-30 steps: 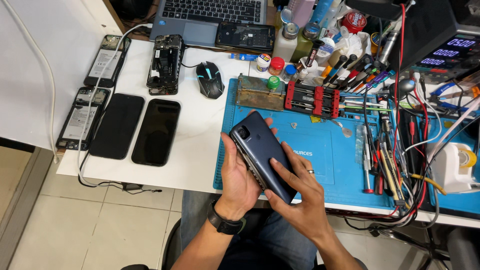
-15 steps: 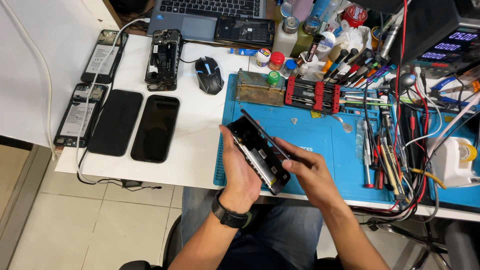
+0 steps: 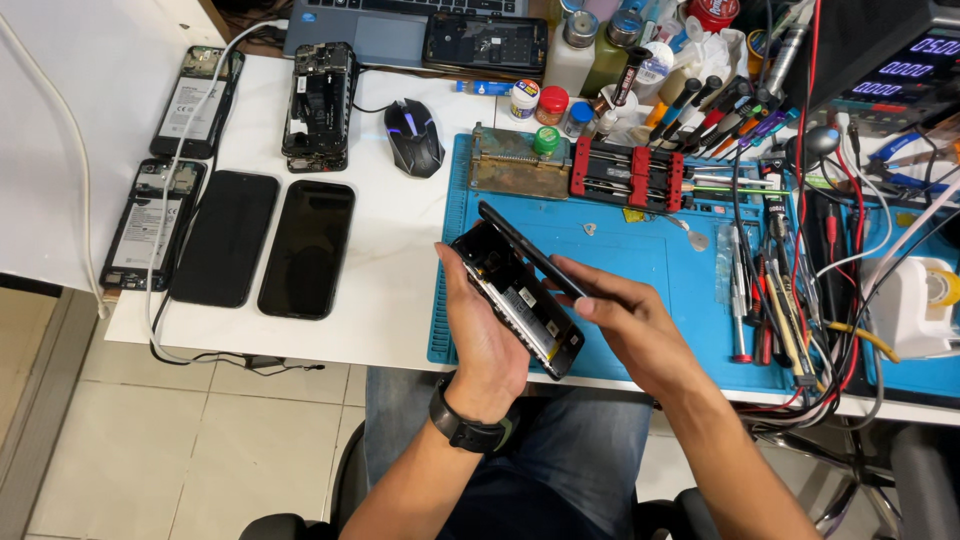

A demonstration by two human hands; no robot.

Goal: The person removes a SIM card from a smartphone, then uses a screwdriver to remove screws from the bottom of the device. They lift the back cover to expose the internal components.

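I hold the opened smartphone [image 3: 520, 300] above the front edge of the blue repair mat [image 3: 640, 250], its internals facing up. My left hand [image 3: 490, 335] cups the body from beneath, fingers curled firmly around it. My right hand [image 3: 630, 320] pinches the dark back cover [image 3: 530, 250], which stands lifted along one long edge and tilted away from the body. To do this well, I judge the cover should peel evenly, slowly, so no cable or clip inside tears.
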